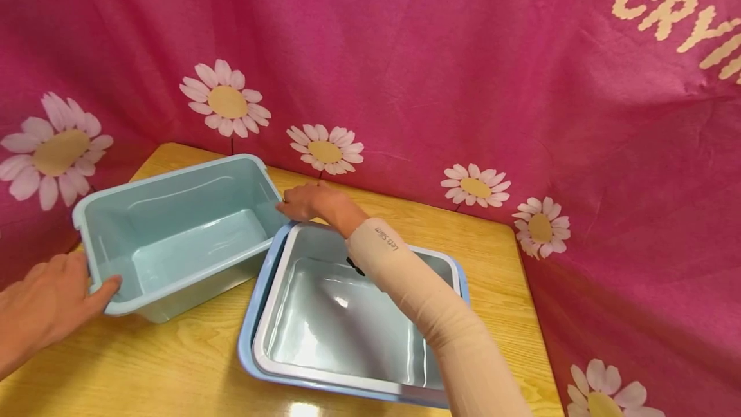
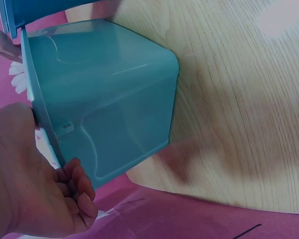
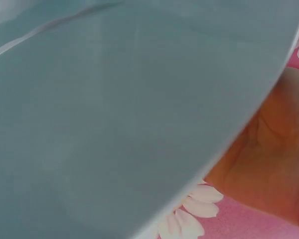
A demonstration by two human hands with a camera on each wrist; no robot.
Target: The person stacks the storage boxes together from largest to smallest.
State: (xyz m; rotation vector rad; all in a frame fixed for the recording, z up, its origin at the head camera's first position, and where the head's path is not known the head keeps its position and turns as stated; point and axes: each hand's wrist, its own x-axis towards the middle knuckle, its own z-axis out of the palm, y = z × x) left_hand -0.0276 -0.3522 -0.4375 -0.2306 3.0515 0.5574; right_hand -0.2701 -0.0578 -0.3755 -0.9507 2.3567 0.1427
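Teal plastic forms the bin (image 1: 199,237) left of the blue tub (image 1: 246,340), inside which a grey tub (image 1: 307,333) nests. The left hand (image 1: 54,298) grips the bin's end away from the blue tub — thumb over the rim, fingers curled outside. The right hand (image 1: 315,201) holds the opposite end, beside the blue tub's far-left corner — its beige sleeve (image 1: 428,301) above the tub.

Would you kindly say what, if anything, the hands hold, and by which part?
The teal bin, by its rim: the left hand at one end, the right hand at the other.
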